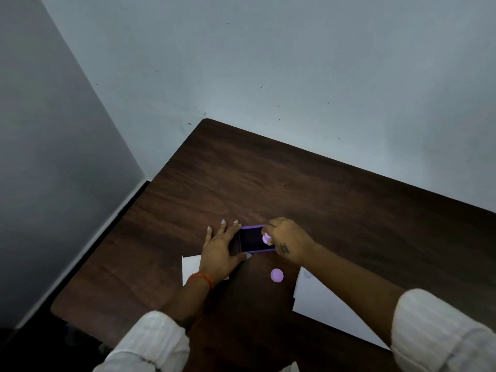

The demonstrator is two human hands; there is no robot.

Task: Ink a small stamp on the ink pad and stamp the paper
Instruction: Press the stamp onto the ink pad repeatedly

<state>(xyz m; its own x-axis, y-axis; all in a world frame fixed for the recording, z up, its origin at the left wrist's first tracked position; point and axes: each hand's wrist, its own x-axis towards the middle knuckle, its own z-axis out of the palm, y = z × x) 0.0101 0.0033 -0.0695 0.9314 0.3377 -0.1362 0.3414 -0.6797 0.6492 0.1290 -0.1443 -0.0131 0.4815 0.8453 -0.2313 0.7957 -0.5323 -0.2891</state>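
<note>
The small lilac plastic stamp sits at the right side of the open purple-rimmed ink pad with its dark inked face, pinched by the fingertips of the right hand, apparently pressing down to take up ink. The left hand lies flat with fingers spread against the pad's left side, thumb along its near edge, likely bracing it so it cannot slide. Just nearer the person, a round lilac cap rests on the dark wood-grain table, probably the stamp's cover set aside. A white sheet of paper lies toward the table's near right, within easy reach for stamping; another white sheet shows under the left wrist.
</note>
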